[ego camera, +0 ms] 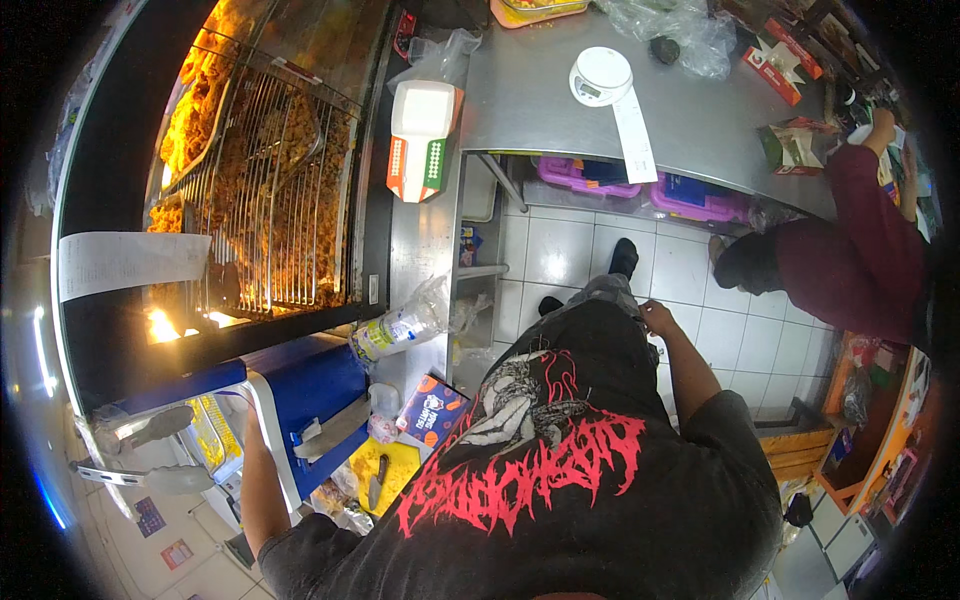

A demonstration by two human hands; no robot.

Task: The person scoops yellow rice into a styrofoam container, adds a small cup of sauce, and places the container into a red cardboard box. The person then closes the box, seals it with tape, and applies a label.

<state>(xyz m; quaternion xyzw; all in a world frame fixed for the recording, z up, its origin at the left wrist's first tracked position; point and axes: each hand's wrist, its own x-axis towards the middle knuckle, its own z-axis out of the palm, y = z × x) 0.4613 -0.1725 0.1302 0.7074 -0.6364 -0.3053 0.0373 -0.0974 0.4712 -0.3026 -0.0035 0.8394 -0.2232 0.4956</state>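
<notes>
My left forearm reaches up beside a blue container with a white edge [274, 442]; the hand itself is hidden. My right hand [658, 319] hangs low at the side of my dark clothing, its fingers bent, and whether they hold anything cannot be made out. To the left, a lit display case holds fried food [289, 187] behind a wire rack [255, 225], with a printed paper slip [135, 262] at its glass. An open food carton [420, 139] stands on the metal ledge. A white digital scale [602, 73] is on the steel table, with a paper strip [634, 142] beside it hanging over the edge.
A co-worker in a dark red top [862, 247] handles things at the table's right end, near folded cartons [795, 148]. Purple crates [589, 176] are under the table. A knife [379, 480] lies on a yellow cutting board [397, 461]. Tongs [150, 478] hang at left.
</notes>
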